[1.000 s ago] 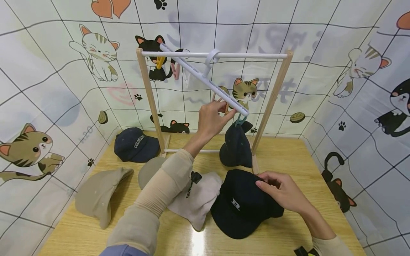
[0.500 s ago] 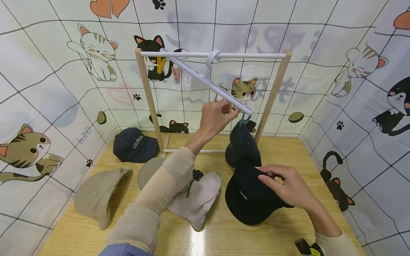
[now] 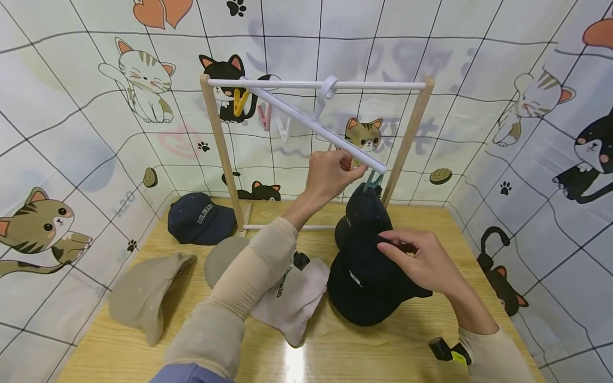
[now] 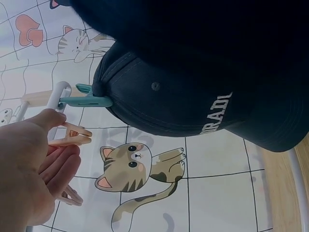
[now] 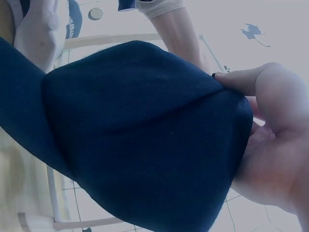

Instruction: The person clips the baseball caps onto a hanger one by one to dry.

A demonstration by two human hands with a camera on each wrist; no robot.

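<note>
My left hand (image 3: 330, 173) is at the near right end of a white clip hanger (image 3: 316, 125). In the left wrist view it pinches a peach clothespin (image 4: 73, 136) between thumb and fingers. Beside it, a teal clothespin (image 4: 87, 100) grips a navy cap (image 4: 164, 96) with white lettering, which hangs down. My right hand (image 3: 426, 260) pinches the crown of a black cap (image 3: 369, 292), brim toward me, held just in front of the hanging cap. The right wrist view shows that black cap (image 5: 140, 116) large, with the thumb on its edge.
The hanger hooks over the top rail (image 3: 383, 85) of a wooden stand. Yellow (image 3: 240, 101), pink (image 3: 264, 117) and white clothespins (image 3: 283, 129) hang at its far end. On the table (image 3: 335, 351) lie a navy cap (image 3: 201, 218), a beige cap (image 3: 148, 292) and a pale cap (image 3: 297, 303).
The hanger's near end has swung right with my left hand and the hanging cap. My right hand has raised the black cap up and away from me, toward the hanging cap.
</note>
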